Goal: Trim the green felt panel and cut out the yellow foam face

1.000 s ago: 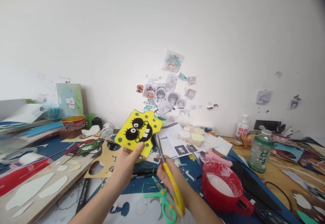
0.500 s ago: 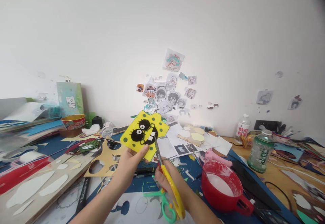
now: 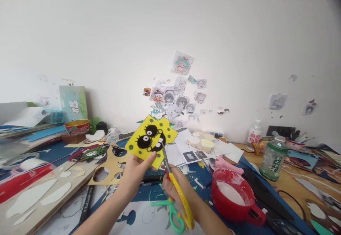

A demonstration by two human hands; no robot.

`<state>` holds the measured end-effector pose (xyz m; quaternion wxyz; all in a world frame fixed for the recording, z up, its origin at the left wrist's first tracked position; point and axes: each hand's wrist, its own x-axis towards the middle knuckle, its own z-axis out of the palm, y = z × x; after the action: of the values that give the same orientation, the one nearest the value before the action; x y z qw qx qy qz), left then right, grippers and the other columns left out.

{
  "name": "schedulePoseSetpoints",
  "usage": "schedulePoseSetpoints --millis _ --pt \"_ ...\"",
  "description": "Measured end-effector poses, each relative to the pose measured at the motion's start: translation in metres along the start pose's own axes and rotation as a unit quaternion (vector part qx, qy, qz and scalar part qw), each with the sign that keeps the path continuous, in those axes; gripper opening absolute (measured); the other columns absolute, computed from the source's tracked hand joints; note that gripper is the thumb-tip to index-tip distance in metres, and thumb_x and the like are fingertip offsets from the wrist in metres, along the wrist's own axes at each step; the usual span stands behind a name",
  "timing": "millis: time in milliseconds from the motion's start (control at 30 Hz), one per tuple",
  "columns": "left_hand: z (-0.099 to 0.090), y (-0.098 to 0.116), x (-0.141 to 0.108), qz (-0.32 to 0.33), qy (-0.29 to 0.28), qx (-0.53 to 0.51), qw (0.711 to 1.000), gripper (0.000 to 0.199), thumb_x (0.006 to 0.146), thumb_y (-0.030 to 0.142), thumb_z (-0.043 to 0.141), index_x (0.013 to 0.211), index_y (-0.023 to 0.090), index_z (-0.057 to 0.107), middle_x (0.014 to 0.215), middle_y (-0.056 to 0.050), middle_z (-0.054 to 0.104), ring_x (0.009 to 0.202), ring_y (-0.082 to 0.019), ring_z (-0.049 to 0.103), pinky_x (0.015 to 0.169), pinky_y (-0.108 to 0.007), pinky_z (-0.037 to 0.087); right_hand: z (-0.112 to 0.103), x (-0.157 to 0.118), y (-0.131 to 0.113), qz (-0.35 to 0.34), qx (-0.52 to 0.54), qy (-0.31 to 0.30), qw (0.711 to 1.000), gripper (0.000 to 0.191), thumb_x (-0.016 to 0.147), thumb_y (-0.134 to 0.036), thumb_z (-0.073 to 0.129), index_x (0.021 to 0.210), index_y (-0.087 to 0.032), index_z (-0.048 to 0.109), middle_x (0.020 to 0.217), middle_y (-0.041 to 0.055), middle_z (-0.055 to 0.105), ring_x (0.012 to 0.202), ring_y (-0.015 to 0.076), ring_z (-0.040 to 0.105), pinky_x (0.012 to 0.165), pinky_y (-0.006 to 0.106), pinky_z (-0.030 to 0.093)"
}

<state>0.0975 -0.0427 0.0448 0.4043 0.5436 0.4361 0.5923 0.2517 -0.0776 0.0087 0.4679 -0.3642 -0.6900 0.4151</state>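
Observation:
My left hand (image 3: 140,169) pinches the lower edge of a yellow cartoon-face cutout (image 3: 135,149) with green spots, black eyes and a toothy mouth. The thumb lies on its front and the fingers are behind it. In my right hand (image 3: 177,183) is a pair of scissors (image 3: 177,188) with a yellow handle, the blades pointing up at the cutout's lower right edge. One blade passes in front of the cutout beside the mouth. Green-handled scissors (image 3: 176,219) lie on the table below my right hand.
A red cup (image 3: 231,210) with white contents stands at the right, near a green bottle (image 3: 274,158). At left are a board (image 3: 53,210) with white cut pieces and a tan cut-out sheet (image 3: 112,169). Paper scraps cover the blue mat (image 3: 157,196); drawings (image 3: 182,62) hang on the wall.
Almost nothing differs. The cutout has shifted very slightly left in view; both hands and the scissors hold the same positions.

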Motion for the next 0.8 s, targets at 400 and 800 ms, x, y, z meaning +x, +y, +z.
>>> schedulePoseSetpoints --millis 400,800 --pt "-0.001 -0.001 -0.001 -0.001 -0.011 0.007 1.0 0.029 0.066 0.038 0.07 0.085 0.017 0.065 0.071 -0.001 0.071 0.054 -0.017 0.063 0.048 -0.023 0.049 0.008 0.003 -0.002 -0.036 0.003 0.019 0.999 0.054 0.077 -0.066 0.042 0.098 -0.018 0.055 0.071 0.0023 0.053 0.057 0.0134 0.047 0.051 0.023 0.038" --pt "-0.007 -0.013 0.004 0.002 -0.042 0.063 0.997 0.039 0.068 0.043 0.066 0.042 0.018 0.053 0.046 0.0 0.058 0.048 -0.014 0.053 0.046 -0.021 0.039 0.005 0.001 0.0 -0.027 -0.015 0.007 0.999 0.047 0.079 -0.06 0.044 0.104 -0.021 0.051 0.076 0.001 0.053 0.065 0.0145 0.048 0.061 0.026 0.039"
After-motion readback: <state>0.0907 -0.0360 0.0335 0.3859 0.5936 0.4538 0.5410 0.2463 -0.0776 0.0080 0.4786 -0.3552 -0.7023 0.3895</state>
